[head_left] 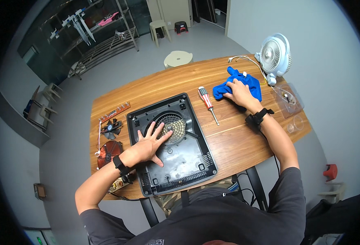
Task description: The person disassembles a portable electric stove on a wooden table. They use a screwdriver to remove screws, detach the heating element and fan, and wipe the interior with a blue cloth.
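Note:
The black plastic base shell (pixel 171 159) of what looks like an induction cooker lies on the wooden table in front of me, its inner side up. Spread flat, my left hand (pixel 147 147) rests on it, fingertips at the round vent grille (pixel 176 130). To the right, my right hand (pixel 242 94) has its fingers curled on a crumpled blue cloth (pixel 252 84), gripping it against the table. Between the shell and the cloth lies a screwdriver (pixel 205 99) with a red, white and dark patterned handle.
Left of the shell lie a narrow circuit board (pixel 115 113), a black cooling fan (pixel 111 129), a reddish coil (pixel 109 152) and another board (pixel 117 185). At the right edge stand a white desk fan (pixel 273 54), a clear tray (pixel 289 107) and clear cups (pixel 298 122).

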The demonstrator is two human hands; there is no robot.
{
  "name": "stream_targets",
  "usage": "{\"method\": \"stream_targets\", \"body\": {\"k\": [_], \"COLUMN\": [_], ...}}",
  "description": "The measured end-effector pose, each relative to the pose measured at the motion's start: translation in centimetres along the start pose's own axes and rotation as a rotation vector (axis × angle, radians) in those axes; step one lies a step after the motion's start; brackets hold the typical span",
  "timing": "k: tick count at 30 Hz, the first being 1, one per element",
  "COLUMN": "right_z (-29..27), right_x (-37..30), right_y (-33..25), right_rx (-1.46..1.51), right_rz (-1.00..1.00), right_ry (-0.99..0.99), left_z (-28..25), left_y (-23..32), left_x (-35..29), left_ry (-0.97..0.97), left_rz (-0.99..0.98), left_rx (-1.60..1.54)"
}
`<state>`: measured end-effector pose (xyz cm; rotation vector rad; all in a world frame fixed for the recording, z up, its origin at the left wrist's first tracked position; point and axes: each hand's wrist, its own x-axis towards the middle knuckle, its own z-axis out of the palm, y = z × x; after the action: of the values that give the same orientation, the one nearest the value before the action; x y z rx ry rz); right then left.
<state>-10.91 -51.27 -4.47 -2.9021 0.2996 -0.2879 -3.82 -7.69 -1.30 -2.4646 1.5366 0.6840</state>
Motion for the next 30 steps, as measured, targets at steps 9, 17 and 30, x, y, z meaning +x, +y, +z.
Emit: {"method": "stream_targets", "body": {"k": [9,17,30], "right_z": [-8.6,-1.6,2.3], "right_x": [3.2,6.0,5.8], "right_y": [-8.3,-14.5,-14.9], "right_rx": [0.232,0.226,0.02], "right_rz": [-0.213,-0.672,-0.786], "right_ry": [0.122,-0.107,-0.323], "left_z": [1.1,1.1,1.5], "left_y": [-0.5,-0.7,-0.9], "left_x": [-0.3,-0.5,-0.7], "left_ry": [0.062,0.088,0.12], "left_rz": [0.02,0.03,0.069], "left_rx": [0.045,-0.003,0.026]}}
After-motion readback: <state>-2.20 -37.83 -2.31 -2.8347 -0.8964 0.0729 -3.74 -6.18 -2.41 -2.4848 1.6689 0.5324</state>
